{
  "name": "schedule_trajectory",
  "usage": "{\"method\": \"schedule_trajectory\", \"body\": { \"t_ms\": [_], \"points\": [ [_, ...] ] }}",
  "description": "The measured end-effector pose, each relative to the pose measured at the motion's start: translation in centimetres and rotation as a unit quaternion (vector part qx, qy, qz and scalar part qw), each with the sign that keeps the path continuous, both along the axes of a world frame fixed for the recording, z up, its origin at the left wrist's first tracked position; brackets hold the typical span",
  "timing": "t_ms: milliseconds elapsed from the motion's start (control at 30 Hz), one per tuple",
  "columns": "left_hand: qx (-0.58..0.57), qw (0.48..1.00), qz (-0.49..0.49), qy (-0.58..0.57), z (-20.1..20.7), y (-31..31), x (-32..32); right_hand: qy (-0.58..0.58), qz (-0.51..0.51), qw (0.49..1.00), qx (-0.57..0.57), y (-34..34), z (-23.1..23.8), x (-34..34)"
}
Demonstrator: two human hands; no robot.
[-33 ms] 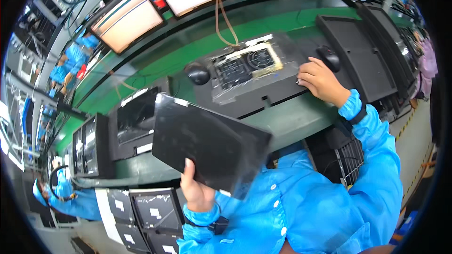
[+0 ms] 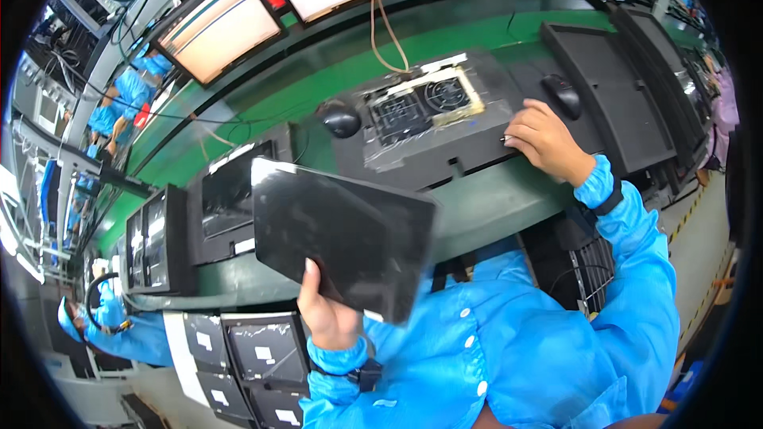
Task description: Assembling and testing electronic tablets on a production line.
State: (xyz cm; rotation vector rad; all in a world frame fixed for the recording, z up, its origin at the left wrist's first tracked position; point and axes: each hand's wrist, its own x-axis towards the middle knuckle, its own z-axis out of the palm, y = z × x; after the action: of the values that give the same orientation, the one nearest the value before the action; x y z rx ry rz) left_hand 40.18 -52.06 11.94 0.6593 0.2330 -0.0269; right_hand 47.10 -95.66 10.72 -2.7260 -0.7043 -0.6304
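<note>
My left hand [image 2: 330,314] grips a flat black glossy display panel [image 2: 342,230] by its lower edge, thumb on the face and the other fingers hidden behind. The panel is tilted in front of the bench, above my lap, with a small white label at its lower corner. My right hand [image 2: 548,141] is by the right end of a dark fixture board [image 2: 421,160], its fingers curled together. A tiny dark tip shows at the fingertips, too small to name. On the board is a taped patch with black patterned panels in a pale frame [image 2: 457,115].
Two black mice [image 2: 339,119] flank the fixture board. Black trays [image 2: 612,95] stand at the right, and another dark board [image 2: 230,199] and a black box [image 2: 151,242] at the left. Two lit monitors [image 2: 218,28] stand behind, with a hanging cable [image 2: 380,36]. Labelled panels [image 2: 266,349] lie lower left.
The display panel has shifted slightly left and its tilt has changed, carried by my left hand. My right hand stays near the board's right end, almost unchanged.
</note>
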Motion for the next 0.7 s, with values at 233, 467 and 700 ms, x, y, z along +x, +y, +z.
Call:
{"method": "schedule_trajectory", "body": {
  "t_ms": [233, 467, 700],
  "points": [
    [-0.085, 0.993, 0.085, -0.003, -2.0, 3.8, 5.0, 0.070, 0.136, 0.916, 0.371, 16.7, 5.4, -3.3],
    [-0.098, 0.994, 0.041, -0.009, 0.0, 2.3, 4.2, 0.037, 0.175, 0.918, 0.354, 19.4, 5.5, -2.8],
    [-0.112, 0.992, 0.033, -0.043, -0.6, 2.5, 3.8, -0.008, 0.173, 0.930, 0.323, 19.5, 4.3, -2.8]
  ]
}}
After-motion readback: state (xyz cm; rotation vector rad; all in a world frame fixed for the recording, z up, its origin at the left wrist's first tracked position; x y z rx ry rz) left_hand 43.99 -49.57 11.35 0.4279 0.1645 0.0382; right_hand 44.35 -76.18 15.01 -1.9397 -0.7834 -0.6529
